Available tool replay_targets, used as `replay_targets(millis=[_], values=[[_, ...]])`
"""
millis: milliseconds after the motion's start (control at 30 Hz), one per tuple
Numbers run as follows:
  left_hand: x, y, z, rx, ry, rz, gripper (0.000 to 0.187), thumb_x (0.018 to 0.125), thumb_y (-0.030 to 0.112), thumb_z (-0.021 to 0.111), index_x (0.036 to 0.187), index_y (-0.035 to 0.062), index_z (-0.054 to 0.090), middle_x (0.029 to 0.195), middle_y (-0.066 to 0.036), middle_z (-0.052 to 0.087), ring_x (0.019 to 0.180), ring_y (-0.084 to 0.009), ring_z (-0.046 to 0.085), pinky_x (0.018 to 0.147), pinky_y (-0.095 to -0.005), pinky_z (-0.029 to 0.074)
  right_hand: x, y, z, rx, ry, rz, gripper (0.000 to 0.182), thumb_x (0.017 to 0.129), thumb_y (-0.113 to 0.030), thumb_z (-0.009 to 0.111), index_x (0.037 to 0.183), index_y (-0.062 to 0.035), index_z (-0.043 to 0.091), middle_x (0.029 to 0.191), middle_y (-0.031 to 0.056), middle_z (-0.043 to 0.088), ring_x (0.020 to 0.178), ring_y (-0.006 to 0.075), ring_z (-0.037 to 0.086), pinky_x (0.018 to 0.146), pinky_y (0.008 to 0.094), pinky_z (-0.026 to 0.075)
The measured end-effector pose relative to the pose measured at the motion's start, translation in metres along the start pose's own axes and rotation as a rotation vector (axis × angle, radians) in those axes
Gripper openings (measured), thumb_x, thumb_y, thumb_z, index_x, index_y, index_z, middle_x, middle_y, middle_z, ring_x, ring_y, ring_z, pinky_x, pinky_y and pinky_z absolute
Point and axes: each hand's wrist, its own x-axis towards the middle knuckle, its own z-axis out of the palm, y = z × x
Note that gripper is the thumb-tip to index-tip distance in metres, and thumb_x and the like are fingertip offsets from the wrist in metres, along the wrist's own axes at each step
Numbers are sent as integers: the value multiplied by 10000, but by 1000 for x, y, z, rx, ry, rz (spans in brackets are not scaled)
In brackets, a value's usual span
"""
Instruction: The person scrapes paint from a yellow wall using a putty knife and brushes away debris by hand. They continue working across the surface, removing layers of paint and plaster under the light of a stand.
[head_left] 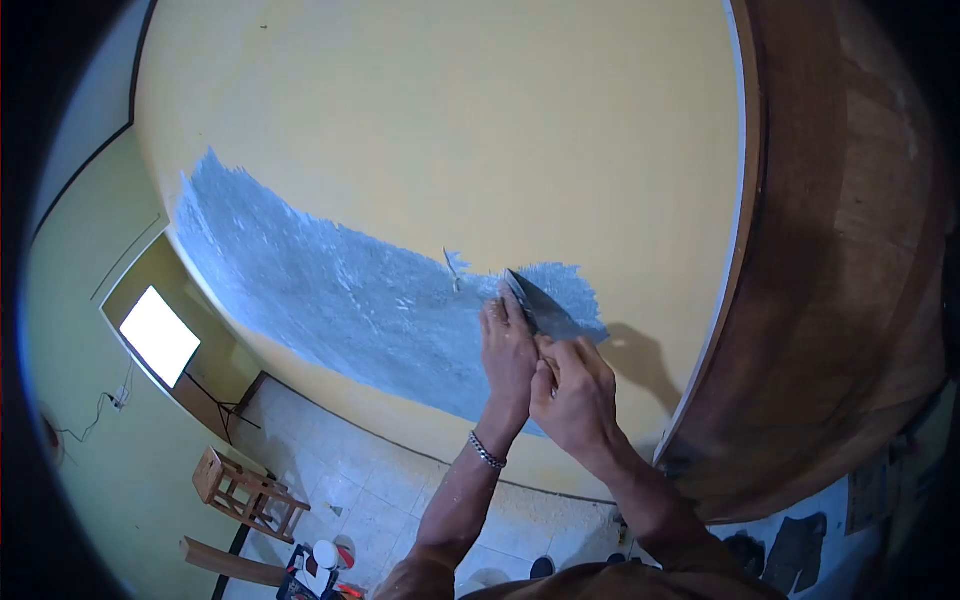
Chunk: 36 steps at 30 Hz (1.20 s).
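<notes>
A wide scraper blade [550,308] lies against the yellow wall [480,130], at the upper edge of a scraped grey patch [330,290]. My right hand [575,390] is closed around the scraper's handle, which its fingers mostly hide. My left hand [508,345], with a chain bracelet on its wrist, presses its fingers on the blade's left part and touches my right hand. A small curl of loose paint [453,268] hangs at the patch's top edge, left of the blade.
Brown wooden panelling [800,260] borders the wall at right. At lower left are a wooden stool [240,490], a bright lamp [160,335] on a stand, and a container [305,578] of items on the tiled floor [370,520]. A dark cloth [797,550] lies at lower right.
</notes>
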Motion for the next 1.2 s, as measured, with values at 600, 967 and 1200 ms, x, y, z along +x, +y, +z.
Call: replay_targets(millis=[600,967,1200], values=[[-20,12,25,-8,47,88,804,795,80,636,1494,-89,279,1264,-295,486,1159,-429,499,979,-437,469,-13,19,-24,54,67,-46,157,766,33,671,923,42,666,825,178,655,714,331,645,644,402,528],[8,-5,-11,-27,-14,-54,748,796,98,636,1456,-94,343,1207,-253,512,1140,-415,493,974,-457,449,16,0,3,28,25,-87,172,767,24,665,938,33,664,827,178,652,744,339,647,660,414,533],[12,-6,-14,-38,1,-21,738,780,114,654,1426,-105,372,1187,-251,519,1097,-411,496,948,-465,452,15,2,11,107,30,-77,132,798,-14,616,929,-5,628,796,183,601,767,373,604,670,454,508]])
